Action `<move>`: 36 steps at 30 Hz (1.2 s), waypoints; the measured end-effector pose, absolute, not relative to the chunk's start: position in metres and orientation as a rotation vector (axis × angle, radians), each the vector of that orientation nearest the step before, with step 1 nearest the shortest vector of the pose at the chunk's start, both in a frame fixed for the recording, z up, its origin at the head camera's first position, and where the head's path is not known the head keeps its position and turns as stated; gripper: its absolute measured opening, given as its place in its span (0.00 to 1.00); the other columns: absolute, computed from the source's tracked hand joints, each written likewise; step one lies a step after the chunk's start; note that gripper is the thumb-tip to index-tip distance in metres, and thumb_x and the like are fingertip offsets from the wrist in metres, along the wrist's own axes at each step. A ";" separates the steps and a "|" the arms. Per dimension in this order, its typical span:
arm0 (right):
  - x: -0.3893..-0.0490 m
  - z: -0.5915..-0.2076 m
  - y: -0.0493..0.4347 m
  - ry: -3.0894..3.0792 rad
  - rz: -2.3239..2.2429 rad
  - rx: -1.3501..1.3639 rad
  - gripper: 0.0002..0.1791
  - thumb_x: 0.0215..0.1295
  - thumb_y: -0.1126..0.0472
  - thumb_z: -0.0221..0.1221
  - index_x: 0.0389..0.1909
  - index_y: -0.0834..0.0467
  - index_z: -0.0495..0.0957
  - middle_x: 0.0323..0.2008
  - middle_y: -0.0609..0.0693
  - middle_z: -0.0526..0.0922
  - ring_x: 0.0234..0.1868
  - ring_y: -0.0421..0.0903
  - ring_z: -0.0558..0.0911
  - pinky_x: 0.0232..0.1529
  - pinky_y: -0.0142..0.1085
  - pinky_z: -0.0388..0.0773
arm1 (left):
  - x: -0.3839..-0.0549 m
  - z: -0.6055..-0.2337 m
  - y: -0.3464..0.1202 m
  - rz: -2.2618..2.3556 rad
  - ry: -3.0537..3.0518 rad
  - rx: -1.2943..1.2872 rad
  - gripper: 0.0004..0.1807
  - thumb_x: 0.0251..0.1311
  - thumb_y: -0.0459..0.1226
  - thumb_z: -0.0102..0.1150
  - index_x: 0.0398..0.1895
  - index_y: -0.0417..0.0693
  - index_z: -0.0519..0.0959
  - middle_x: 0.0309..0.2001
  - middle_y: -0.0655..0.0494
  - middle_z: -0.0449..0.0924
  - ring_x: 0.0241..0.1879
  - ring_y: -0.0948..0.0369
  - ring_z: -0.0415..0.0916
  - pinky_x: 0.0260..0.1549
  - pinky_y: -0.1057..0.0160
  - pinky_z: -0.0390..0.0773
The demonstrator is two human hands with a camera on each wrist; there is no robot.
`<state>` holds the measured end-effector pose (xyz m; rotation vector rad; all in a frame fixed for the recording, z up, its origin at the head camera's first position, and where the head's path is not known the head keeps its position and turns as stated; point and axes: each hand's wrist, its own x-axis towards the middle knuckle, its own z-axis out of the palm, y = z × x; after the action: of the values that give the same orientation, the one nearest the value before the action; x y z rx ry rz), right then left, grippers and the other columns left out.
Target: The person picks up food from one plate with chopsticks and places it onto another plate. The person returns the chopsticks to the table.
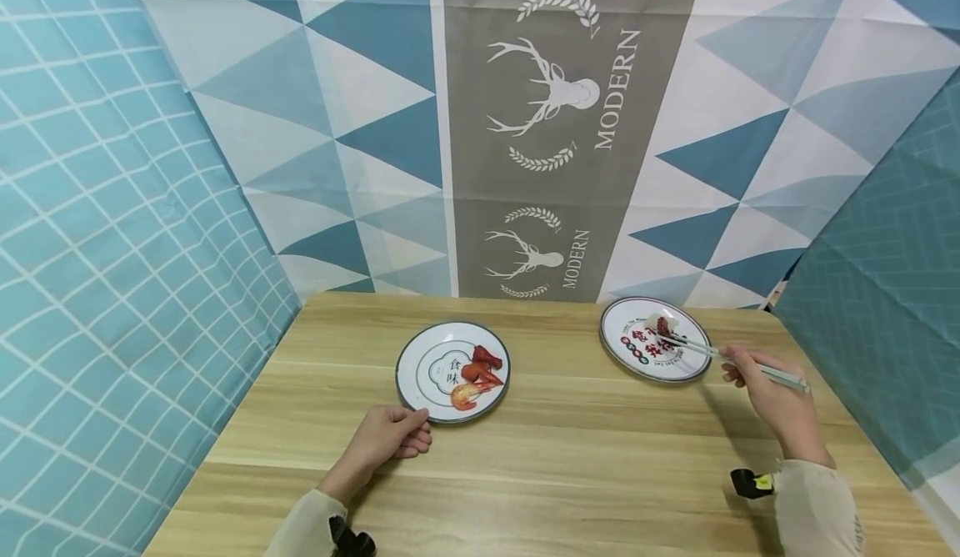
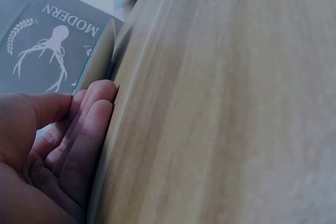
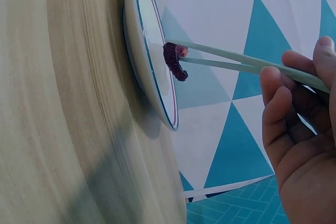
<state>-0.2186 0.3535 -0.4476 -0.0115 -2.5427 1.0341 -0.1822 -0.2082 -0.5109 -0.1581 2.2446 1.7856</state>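
Note:
On the left side of the table lies a white plate [image 1: 427,373] with a dark rim, bearing a shrimp [image 1: 467,393] and reddish-brown food pieces [image 1: 480,365]. My left hand [image 1: 390,436] pinches its near rim, thumb on top and fingers below. My right hand [image 1: 772,394] grips a pair of pale green chopsticks [image 1: 776,373], also seen as chopsticks [image 3: 231,56] in the right wrist view. Their tips are at a dark red, curved food piece [image 3: 173,61] over the second plate [image 1: 637,357]. Whether this piece touches the plate is unclear.
The wooden table [image 1: 525,474] reaches back to a patterned cloth [image 1: 375,123] hanging behind it. Blue tiled cloth [image 1: 112,207] lines the left side, and a teal cloth [image 1: 885,332] the right. The second plate is near the back right edge, with red printed characters.

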 end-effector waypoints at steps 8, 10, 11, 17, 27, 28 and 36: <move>-0.217 -0.447 0.351 -2.579 1.044 -0.013 0.27 0.82 0.45 0.49 0.54 0.63 0.85 0.34 0.49 0.90 0.30 0.29 0.79 0.29 0.22 0.73 | -0.181 -0.510 -0.208 1.782 2.247 -0.165 0.21 0.73 0.45 0.59 0.37 0.32 0.85 0.27 0.51 0.88 0.26 0.63 0.86 0.30 0.65 0.89; -0.217 -0.448 0.351 -2.581 1.036 -0.008 0.27 0.81 0.44 0.48 0.54 0.62 0.85 0.34 0.47 0.90 0.30 0.28 0.79 0.30 0.21 0.73 | -0.182 -0.509 -0.208 1.779 2.249 -0.167 0.21 0.73 0.45 0.59 0.37 0.32 0.85 0.27 0.51 0.88 0.26 0.63 0.86 0.30 0.65 0.89; -0.217 -0.447 0.350 -2.583 1.031 -0.006 0.27 0.82 0.44 0.48 0.54 0.62 0.85 0.34 0.47 0.90 0.30 0.27 0.79 0.30 0.21 0.73 | -0.182 -0.509 -0.207 1.778 2.250 -0.168 0.21 0.73 0.45 0.59 0.37 0.32 0.85 0.27 0.51 0.88 0.26 0.63 0.86 0.30 0.65 0.89; -0.217 -0.445 0.348 -2.589 1.024 0.007 0.27 0.82 0.45 0.48 0.56 0.62 0.85 0.33 0.31 0.86 0.32 0.24 0.77 0.31 0.20 0.72 | -0.182 -0.509 -0.207 1.771 2.256 -0.182 0.21 0.73 0.45 0.59 0.37 0.33 0.85 0.27 0.51 0.88 0.26 0.63 0.86 0.30 0.65 0.89; -0.216 -0.443 0.342 -2.558 1.044 0.059 0.25 0.82 0.46 0.49 0.52 0.61 0.86 0.29 0.27 0.83 0.31 0.27 0.78 0.31 0.21 0.72 | -0.181 -0.507 -0.207 1.770 2.252 -0.190 0.21 0.74 0.45 0.59 0.37 0.31 0.85 0.28 0.49 0.88 0.25 0.63 0.86 0.29 0.65 0.89; -0.215 -0.442 0.342 -2.559 1.046 0.064 0.25 0.82 0.47 0.49 0.52 0.61 0.86 0.29 0.27 0.83 0.31 0.27 0.78 0.31 0.21 0.72 | -0.181 -0.507 -0.207 1.770 2.250 -0.195 0.21 0.74 0.45 0.59 0.37 0.31 0.85 0.28 0.49 0.88 0.25 0.63 0.86 0.29 0.65 0.89; -0.215 -0.436 0.333 -2.529 1.046 0.109 0.23 0.82 0.50 0.51 0.49 0.63 0.87 0.28 0.37 0.87 0.30 0.30 0.79 0.31 0.21 0.72 | -0.182 -0.511 -0.208 1.774 2.258 -0.192 0.21 0.74 0.45 0.59 0.37 0.31 0.85 0.28 0.49 0.88 0.25 0.62 0.86 0.29 0.64 0.89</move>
<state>-0.2151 0.3333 -0.4365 0.1092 -2.5286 1.0455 -0.1823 -0.2079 -0.5110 -0.1925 2.2581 1.7737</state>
